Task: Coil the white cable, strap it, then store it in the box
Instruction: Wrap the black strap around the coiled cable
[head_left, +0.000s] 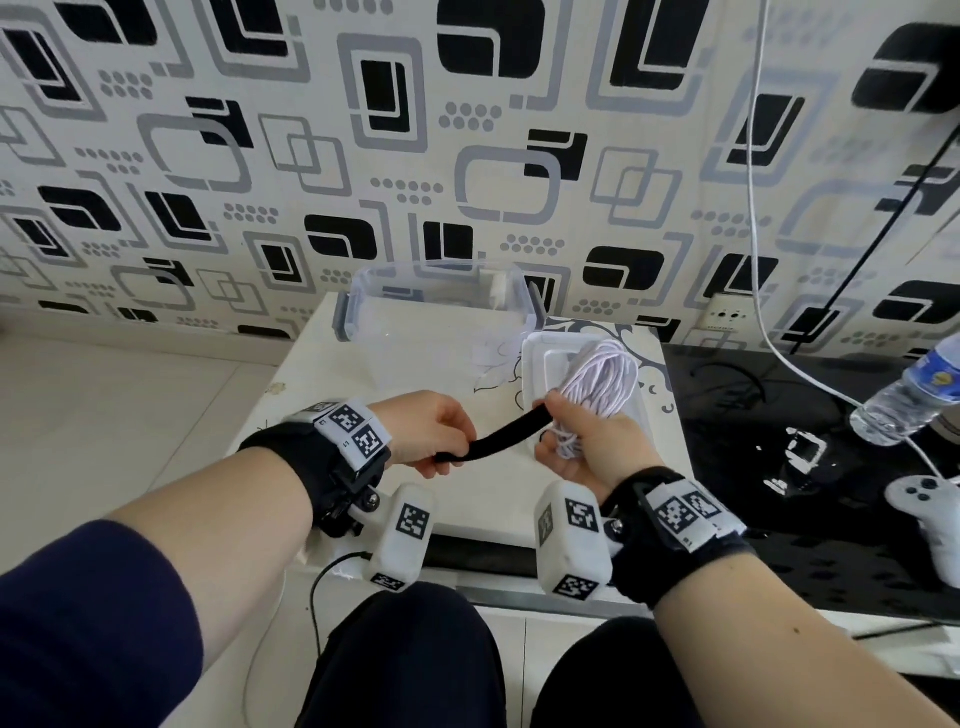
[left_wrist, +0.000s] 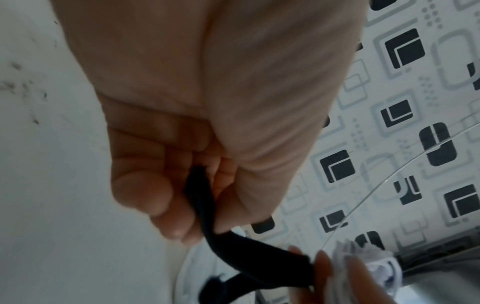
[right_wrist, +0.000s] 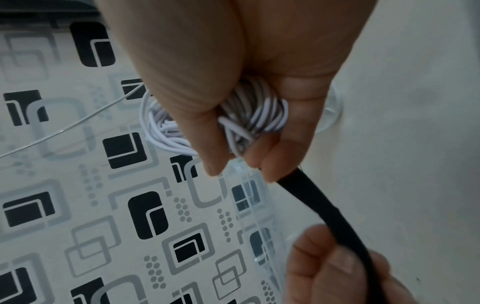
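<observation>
My right hand (head_left: 576, 441) grips the coiled white cable (head_left: 602, 382) at its lower end, above the table; its loops (right_wrist: 249, 115) show between thumb and fingers in the right wrist view. A black strap (head_left: 493, 436) runs taut from that grip leftward to my left hand (head_left: 441, 441), which pinches the strap's free end (left_wrist: 200, 195) between thumb and fingers. The strap (right_wrist: 324, 211) leaves the right fingers and crosses to the left hand. The clear plastic box (head_left: 363, 312) stands open at the back of the table, behind both hands.
A white lid (head_left: 535, 364) lies on the table under the coil. A water bottle (head_left: 909, 395) and a white game controller (head_left: 924, 509) sit on the black surface at right. A thin white wire (head_left: 758, 156) hangs down the patterned wall.
</observation>
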